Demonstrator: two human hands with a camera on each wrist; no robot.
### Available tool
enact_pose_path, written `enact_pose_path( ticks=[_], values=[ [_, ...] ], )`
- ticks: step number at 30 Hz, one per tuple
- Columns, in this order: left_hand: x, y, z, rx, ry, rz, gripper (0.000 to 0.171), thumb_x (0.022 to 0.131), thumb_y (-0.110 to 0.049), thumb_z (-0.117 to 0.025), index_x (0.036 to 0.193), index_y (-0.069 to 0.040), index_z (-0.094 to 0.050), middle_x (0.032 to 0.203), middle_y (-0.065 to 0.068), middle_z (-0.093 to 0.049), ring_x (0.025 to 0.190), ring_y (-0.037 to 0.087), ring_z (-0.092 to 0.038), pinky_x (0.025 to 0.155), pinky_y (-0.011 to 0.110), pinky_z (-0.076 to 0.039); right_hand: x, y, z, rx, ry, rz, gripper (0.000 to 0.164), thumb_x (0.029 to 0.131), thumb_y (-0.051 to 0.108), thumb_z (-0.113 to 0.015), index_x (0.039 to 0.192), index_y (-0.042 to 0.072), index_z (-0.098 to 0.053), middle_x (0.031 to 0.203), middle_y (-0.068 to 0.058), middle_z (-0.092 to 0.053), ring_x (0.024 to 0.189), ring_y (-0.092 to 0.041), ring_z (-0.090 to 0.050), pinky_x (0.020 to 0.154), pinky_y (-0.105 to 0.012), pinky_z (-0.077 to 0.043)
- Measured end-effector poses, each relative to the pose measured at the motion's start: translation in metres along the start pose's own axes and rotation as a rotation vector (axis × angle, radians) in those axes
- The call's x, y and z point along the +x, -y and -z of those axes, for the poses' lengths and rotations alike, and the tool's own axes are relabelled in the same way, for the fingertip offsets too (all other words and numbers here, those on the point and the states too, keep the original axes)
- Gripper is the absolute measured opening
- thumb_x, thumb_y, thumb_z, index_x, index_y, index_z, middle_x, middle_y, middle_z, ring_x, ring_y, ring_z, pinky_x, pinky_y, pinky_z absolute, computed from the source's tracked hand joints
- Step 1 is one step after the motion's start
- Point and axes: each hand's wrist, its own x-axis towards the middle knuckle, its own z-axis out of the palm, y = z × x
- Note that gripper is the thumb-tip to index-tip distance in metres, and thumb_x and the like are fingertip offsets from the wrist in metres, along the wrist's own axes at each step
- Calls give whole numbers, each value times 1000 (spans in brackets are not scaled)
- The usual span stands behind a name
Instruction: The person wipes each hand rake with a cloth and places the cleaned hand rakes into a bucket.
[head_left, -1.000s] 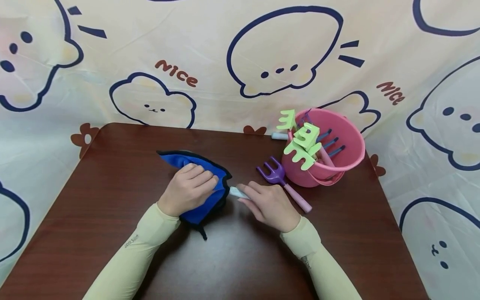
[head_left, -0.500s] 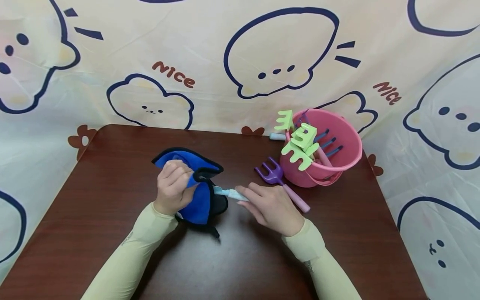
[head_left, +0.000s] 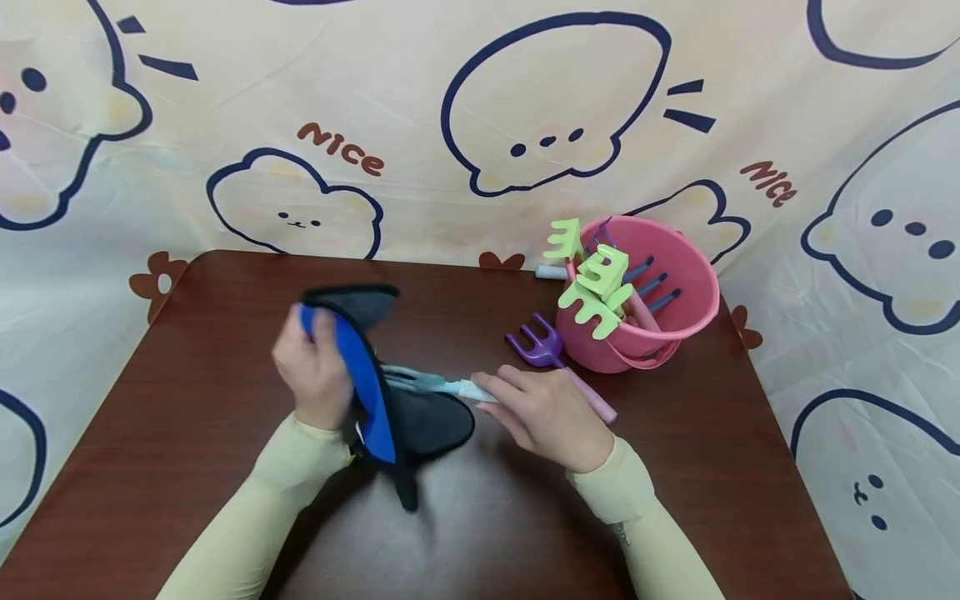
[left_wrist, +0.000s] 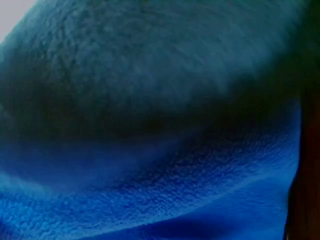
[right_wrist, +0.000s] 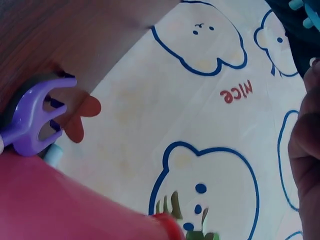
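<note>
My left hand (head_left: 311,367) grips a bunched cloth (head_left: 435,421), blue on one side and dark grey on the other, with black edging. In the left wrist view the fuzzy cloth (left_wrist: 165,200) fills nearly everything, and the fingers are hidden. My right hand (head_left: 551,412) pinches the pale handle of a light blue toy garden fork (head_left: 418,380). Its tines point left and overlap the cloth's grey side in the head view. The right wrist view shows part of that hand (right_wrist: 309,135) at the right edge, below bits of the fork (right_wrist: 311,17).
A purple toy garden fork (head_left: 543,343) with a pink handle lies right of the fork in hand. Behind it stands a pink bucket (head_left: 587,348) with green rake-like pieces (head_left: 600,271) and other toy tools. Light blue handle (head_left: 550,272) sticks out behind the bucket.
My left hand has moved left and turned, drawing the cloth off the light blue fork so its tines and the cloth's grey side now show. The right hand has barely moved.
</note>
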Motion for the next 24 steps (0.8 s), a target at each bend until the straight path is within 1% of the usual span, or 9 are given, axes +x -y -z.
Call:
enact_pose_path(
  ticks=[3,5,6,11,13,18,20,23,24],
  values=[
    [11,8,4,-93,-62,192,40,110,-24,-51,71,-18,-47,61,-8,-36,53,6,-36,55,22,-25,-2,-4,7,29,-45,-45,34,102,35,-66,126,11,-68,91,0,-69,59,-6,-54,53,-15,-42],
    [14,12,5,-186,-56,263,37,110,-14,-50,74,-22,-49,60,-7,-38,52,9,-39,53,22,-26,-3,-7,12,58,-115,-81,38,104,39,-61,126,9,-67,91,0,-69,61,-6,-56,53,-16,-44],
    [14,14,5,-209,-39,279,36,110,-13,-49,74,-21,-49,60,-5,-39,52,10,-40,52,23,-27,-3,-8,14,68,-160,-95,39,105,41,-59,126,9,-66,90,0,-69,60,-6,-56,52,-16,-43],
    [8,14,2,-232,62,276,30,111,-22,-49,81,-17,-52,64,-4,-39,55,11,-41,53,23,-26,-7,-17,30,35,-394,-166,39,106,38,-57,122,4,-67,89,-3,-68,61,-11,-56,54,-25,-46],
    [6,13,1,-243,75,271,28,111,-26,-49,84,-17,-54,65,-4,-40,56,11,-42,53,23,-27,-9,-22,37,2,-463,-228,38,105,34,-57,123,1,-68,92,-7,-70,64,-16,-60,71,-31,-54],
    [5,13,2,-277,104,291,27,111,-24,-49,86,-17,-57,67,-5,-42,58,10,-44,57,22,-31,-18,-39,59,-28,-575,-441,38,102,22,-59,132,0,-64,98,-20,-63,79,-24,-55,81,-34,-47],
    [5,14,2,-281,116,296,26,111,-24,-49,88,-16,-59,69,-5,-44,61,10,-46,60,22,-32,-24,-46,68,-30,-616,-523,41,99,17,-60,138,2,-62,102,-24,-60,85,-18,-51,74,-30,-38],
    [5,15,2,-271,133,286,26,110,-25,-50,88,-16,-60,69,-4,-45,63,10,-47,62,23,-33,-32,-58,78,-34,-654,-657,47,100,18,-61,146,9,-58,116,-24,-63,95,-9,-50,82,-24,-40],
    [5,15,3,-267,140,281,26,110,-26,-50,88,-17,-60,69,-4,-45,63,10,-47,63,23,-32,-36,-62,80,-41,-653,-708,48,100,19,-61,147,10,-55,118,-24,-64,93,-9,-51,82,-22,-41]
  ],
)
